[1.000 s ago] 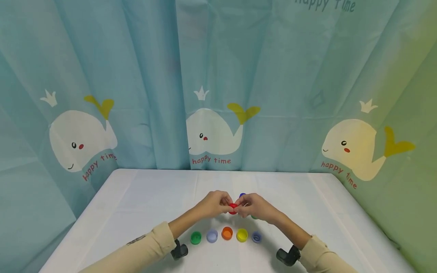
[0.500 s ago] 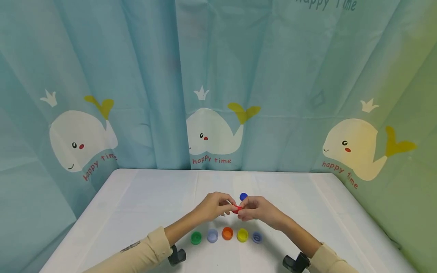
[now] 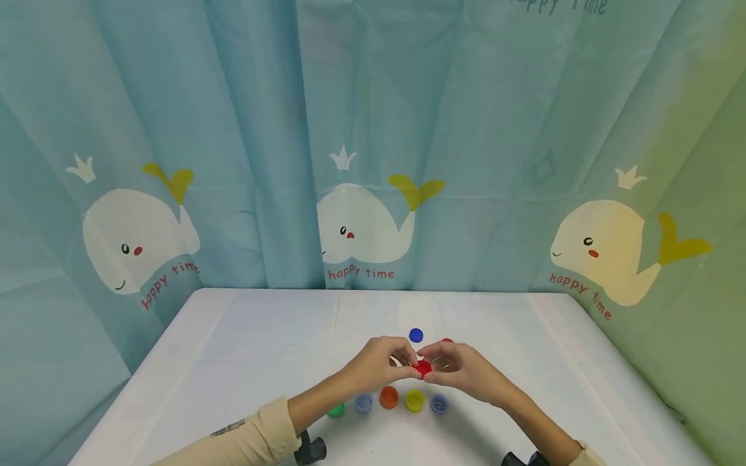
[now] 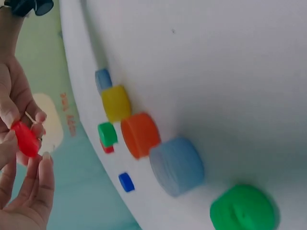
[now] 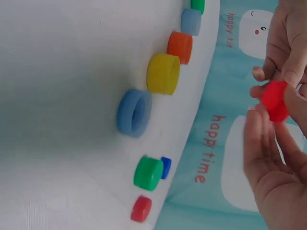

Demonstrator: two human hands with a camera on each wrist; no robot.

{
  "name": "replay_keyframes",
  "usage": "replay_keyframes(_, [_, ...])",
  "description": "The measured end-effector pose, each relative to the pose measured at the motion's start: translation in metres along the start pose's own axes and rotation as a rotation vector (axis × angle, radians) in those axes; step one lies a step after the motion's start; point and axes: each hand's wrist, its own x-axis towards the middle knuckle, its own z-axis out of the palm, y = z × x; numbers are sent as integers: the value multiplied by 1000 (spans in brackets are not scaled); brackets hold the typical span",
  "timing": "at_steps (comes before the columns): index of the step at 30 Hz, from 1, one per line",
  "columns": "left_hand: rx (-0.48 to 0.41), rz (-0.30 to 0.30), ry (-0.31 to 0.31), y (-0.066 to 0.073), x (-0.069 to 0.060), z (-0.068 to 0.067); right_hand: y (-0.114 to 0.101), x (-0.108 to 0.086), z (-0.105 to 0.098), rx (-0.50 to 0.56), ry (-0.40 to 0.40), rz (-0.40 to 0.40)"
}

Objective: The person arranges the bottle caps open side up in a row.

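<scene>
A red bottle cap [image 3: 422,369] is held up above the white table between both hands. From its left side my left hand [image 3: 379,362] pinches it with thumb and fingertips. My right hand [image 3: 469,372] meets the cap from the other side, its thumb and fingers around the edge. In the right wrist view, the round face of the red cap [image 5: 275,100] shows between the two hands. Beneath the hands stands a row of caps: green [image 3: 336,410], light blue [image 3: 363,403], orange [image 3: 388,397], yellow [image 3: 415,400] and blue [image 3: 440,404].
Behind the hands lie a dark blue cap [image 3: 416,335] and another red cap [image 3: 447,340]. A small green cap [image 5: 148,172] near them is hidden in the head view. A blue curtain with whale prints [image 3: 367,226] hangs past the far table edge.
Both hands have shifted right and slightly nearer with the red cap, which now shows more of its round face. The dark blue and second red cap at the back have come into fuller view.
</scene>
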Motion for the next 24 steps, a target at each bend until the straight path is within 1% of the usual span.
replay_keyframes(2, [-2,-3,0,2,1,5,0,-5,-2,-65,13,-24])
replay_keyframes(5, [6,-7,-1,2,3,13,1,-12,-3,-122,17,-53])
replay_keyframes(8, [9,16,-9,1,5,18,4,-16,-4,-178,25,-66])
replay_keyframes(11, [6,40,-31,0,7,23,6,-20,-5,-252,60,-73])
replay_keyframes(13, [-9,23,-49,0,8,25,8,-21,-6,-306,81,-75])
replay_keyframes(17, [-92,-79,-65,1,12,29,10,-22,-8,-380,95,-84])
replay_keyframes(19, [-124,-114,-64,2,13,31,12,-24,-8,-394,92,-85])
replay_keyframes(20, [-130,-119,-65,1,14,33,14,-25,-8,-402,91,-87])
replay_keyframes(21, [-118,-116,-69,1,15,34,15,-26,-9,-404,91,-87])
replay_keyframes(24, [-40,-82,-105,0,20,39,20,-30,-10,-411,87,-78])
